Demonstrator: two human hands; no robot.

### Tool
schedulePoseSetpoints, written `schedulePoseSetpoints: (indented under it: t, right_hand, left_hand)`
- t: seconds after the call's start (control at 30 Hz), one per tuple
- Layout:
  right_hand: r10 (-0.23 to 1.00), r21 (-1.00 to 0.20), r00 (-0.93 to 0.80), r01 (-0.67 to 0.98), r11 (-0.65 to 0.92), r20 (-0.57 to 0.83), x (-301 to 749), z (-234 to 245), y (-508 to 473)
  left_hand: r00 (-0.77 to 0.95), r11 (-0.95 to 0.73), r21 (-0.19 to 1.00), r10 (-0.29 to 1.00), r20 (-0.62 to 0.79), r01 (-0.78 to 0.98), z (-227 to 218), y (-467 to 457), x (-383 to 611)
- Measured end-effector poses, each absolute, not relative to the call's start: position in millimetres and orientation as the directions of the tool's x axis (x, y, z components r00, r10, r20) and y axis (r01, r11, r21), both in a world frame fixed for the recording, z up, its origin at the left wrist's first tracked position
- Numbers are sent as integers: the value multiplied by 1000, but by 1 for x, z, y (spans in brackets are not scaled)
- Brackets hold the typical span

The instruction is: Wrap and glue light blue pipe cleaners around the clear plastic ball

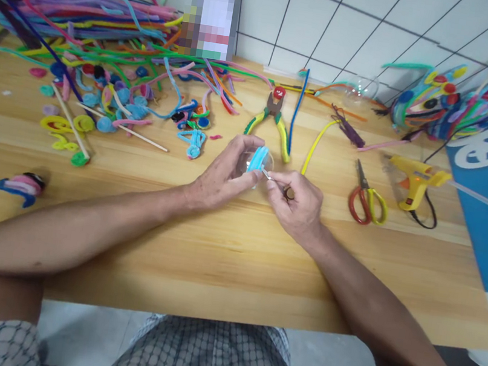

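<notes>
Above the middle of the table, my left hand (227,171) is closed around a clear ball (247,162) with a bright blue fuzzy strip (257,159) across it. My right hand (298,203) pinches a thin metal tool (267,175), its silvery tip touching or very near the blue strip. Fingers hide most of the tool, so its kind is unclear. Beyond my hands lie pliers (273,117) with green and yellow handles. A yellow pipe cleaner (318,142) lies behind my right hand.
Scissors (367,195) and a yellow glue gun (416,181) lie to the right. Pipe cleaners (112,22) and small fuzzy pieces (119,97) crowd the left. Colourful fish-like figures (439,105) and another clear ball (361,90) stand near the tiled wall (332,25).
</notes>
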State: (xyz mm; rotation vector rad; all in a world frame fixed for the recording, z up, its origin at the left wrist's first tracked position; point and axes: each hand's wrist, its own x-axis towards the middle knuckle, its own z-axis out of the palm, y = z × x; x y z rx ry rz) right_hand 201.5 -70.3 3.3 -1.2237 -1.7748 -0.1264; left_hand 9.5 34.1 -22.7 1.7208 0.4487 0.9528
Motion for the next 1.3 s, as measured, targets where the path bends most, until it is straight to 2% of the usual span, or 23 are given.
schedulePoseSetpoints:
  t: [0.33,1.1,1.3]
  right_hand:
    - [740,-437,-32,790,430,671,201,4,-73]
    - [686,-377,-56,801,465,725,198,3,-75]
    - [703,-416,-43,780,467,710,197,3,-75]
  left_hand:
    - [636,-341,927,683,359,-157,-18,34,9]
    - [640,-387,908,660,393,-158,-18,35,8]
    - [648,-396,907,655,389,-144,-18,36,7]
